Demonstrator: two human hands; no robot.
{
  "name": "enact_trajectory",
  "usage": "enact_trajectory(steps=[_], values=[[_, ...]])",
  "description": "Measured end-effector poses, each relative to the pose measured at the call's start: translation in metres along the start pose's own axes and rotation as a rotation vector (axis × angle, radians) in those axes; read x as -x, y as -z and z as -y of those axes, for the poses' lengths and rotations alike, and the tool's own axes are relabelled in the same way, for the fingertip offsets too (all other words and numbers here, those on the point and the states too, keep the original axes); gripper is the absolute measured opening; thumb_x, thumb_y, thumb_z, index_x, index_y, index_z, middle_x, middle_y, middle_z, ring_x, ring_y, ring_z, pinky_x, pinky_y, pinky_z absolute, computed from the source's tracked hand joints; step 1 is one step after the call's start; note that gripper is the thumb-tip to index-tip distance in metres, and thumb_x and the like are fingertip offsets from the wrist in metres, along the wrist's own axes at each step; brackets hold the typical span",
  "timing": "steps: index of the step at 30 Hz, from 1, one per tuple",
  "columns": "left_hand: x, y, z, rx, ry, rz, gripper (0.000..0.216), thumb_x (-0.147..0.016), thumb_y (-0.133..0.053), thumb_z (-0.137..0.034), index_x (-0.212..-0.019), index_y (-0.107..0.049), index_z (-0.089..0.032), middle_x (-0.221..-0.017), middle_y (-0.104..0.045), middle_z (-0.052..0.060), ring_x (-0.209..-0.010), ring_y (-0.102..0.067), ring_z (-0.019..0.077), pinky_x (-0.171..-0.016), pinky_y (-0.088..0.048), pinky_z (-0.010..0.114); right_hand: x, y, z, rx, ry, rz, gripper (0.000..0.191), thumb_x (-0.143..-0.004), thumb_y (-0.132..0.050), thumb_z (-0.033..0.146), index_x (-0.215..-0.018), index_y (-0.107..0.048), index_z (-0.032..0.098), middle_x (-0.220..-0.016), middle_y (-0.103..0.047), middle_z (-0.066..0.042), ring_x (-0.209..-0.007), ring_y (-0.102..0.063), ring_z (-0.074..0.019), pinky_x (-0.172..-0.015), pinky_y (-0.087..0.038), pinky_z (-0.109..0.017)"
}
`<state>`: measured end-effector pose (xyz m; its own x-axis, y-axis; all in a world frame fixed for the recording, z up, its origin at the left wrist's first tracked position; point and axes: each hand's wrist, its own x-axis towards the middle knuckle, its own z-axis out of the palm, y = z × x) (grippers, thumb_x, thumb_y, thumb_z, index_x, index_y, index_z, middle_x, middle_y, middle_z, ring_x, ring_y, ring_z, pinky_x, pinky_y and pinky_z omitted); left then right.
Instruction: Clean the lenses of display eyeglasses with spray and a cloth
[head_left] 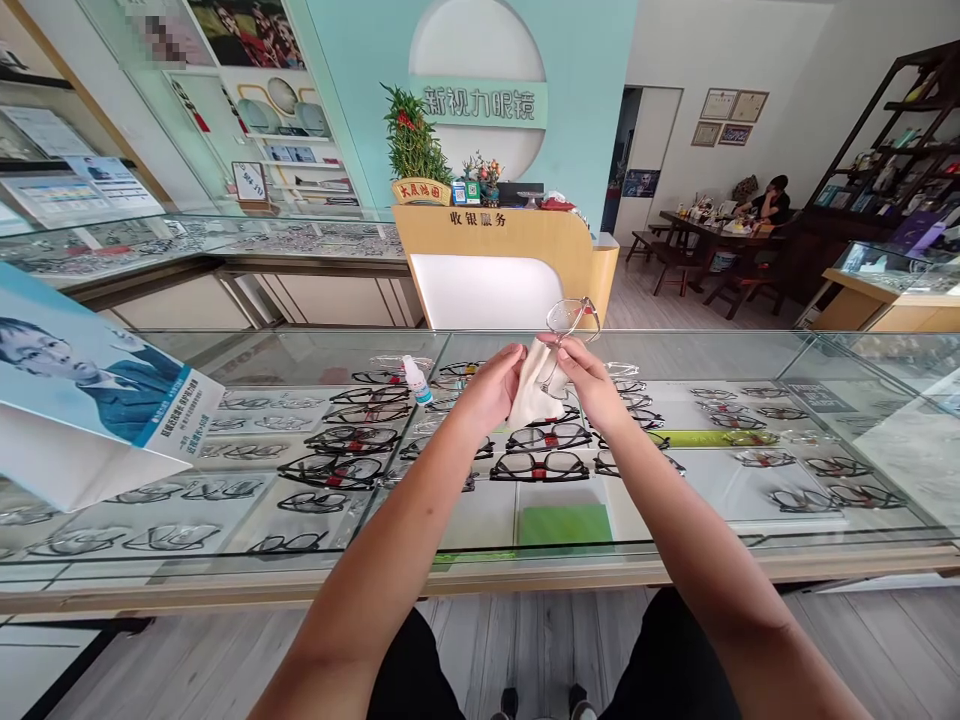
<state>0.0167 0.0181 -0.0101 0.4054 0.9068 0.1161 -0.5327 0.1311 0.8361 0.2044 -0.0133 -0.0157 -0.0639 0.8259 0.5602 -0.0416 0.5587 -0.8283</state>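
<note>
My left hand (491, 385) is closed on the soft cloth (531, 395). My right hand (592, 385) pinches the glasses (570, 315) through it. They look light and fragile, so I'd grip the frame.

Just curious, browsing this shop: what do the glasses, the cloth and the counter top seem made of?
Glasses: clear see-through lenses, thin pale frame, perhaps metal or plastic. Cloth: soft matte off-white fabric, draping limply between the left hand and right hand. Counter top: glossy glass; displayed frames show through.
</note>
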Motion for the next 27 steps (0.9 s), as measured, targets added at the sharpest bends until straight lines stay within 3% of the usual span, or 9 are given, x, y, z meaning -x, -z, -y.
enact_trajectory(steps=[4,7,11,16,22,27], values=[[0.002,-0.002,0.002,-0.014,-0.04,-0.028,0.042,-0.069,-0.111,-0.042,-0.088,-0.08,-0.022,-0.086,-0.078,0.001,-0.08,-0.071,0.0197,-0.077,-0.053,0.033,0.0,0.0,-0.001,-0.039,0.005,0.032,0.04,-0.105,-0.073,0.07,-0.132,-0.088,0.043,-0.14,-0.075,-0.003,-0.149,-0.062,-0.0289,-0.14,-0.037,-0.051],[0.001,-0.002,0.004,-0.033,-0.008,0.007,0.041,-0.071,-0.11,-0.043,-0.095,-0.084,-0.02,-0.087,-0.081,0.004,-0.083,-0.075,0.0229,-0.08,-0.055,0.035,0.0,-0.001,0.001,-0.047,-0.014,0.05,0.044,-0.104,-0.074,0.072,-0.132,-0.088,0.042,-0.141,-0.075,-0.003,-0.15,-0.062,-0.0302,-0.14,-0.037,-0.051],[-0.001,-0.001,0.006,-0.037,0.026,0.007,0.042,-0.076,-0.107,-0.052,-0.089,-0.085,-0.019,-0.081,-0.081,0.006,-0.08,-0.077,0.0249,-0.078,-0.057,0.037,0.001,-0.002,0.006,-0.043,-0.034,0.061,0.047,-0.103,-0.074,0.074,-0.13,-0.089,0.04,-0.14,-0.075,-0.005,-0.149,-0.062,-0.0316,-0.138,-0.039,-0.051],[0.001,-0.002,0.003,-0.074,0.053,0.075,0.056,-0.057,-0.115,-0.055,-0.088,-0.087,-0.017,-0.086,-0.083,0.005,-0.075,-0.074,0.0196,-0.074,-0.057,0.033,0.002,-0.001,0.003,-0.085,-0.053,0.069,0.043,-0.103,-0.076,0.07,-0.129,-0.09,0.039,-0.138,-0.074,-0.004,-0.147,-0.064,-0.0309,-0.136,-0.041,-0.049],[0.006,-0.003,0.001,-0.112,0.057,0.162,0.058,-0.066,-0.114,-0.044,-0.114,-0.09,-0.02,-0.101,-0.086,0.007,-0.089,-0.078,0.0214,-0.084,-0.058,0.033,0.002,0.0,-0.009,-0.118,-0.08,0.086,0.042,-0.103,-0.074,0.068,-0.128,-0.089,0.039,-0.146,-0.075,-0.003,-0.146,-0.065,-0.0314,-0.129,-0.051,-0.049],[0.007,0.0,0.0,-0.175,0.031,0.213,0.05,-0.069,-0.112,-0.043,-0.104,-0.088,-0.017,-0.096,-0.084,0.008,-0.085,-0.076,0.0218,-0.082,-0.055,0.033,0.002,-0.001,-0.005,-0.118,-0.083,0.076,0.039,-0.103,-0.074,0.065,-0.126,-0.09,0.038,-0.142,-0.076,-0.003,-0.14,-0.068,-0.0311,-0.126,-0.052,-0.047]])
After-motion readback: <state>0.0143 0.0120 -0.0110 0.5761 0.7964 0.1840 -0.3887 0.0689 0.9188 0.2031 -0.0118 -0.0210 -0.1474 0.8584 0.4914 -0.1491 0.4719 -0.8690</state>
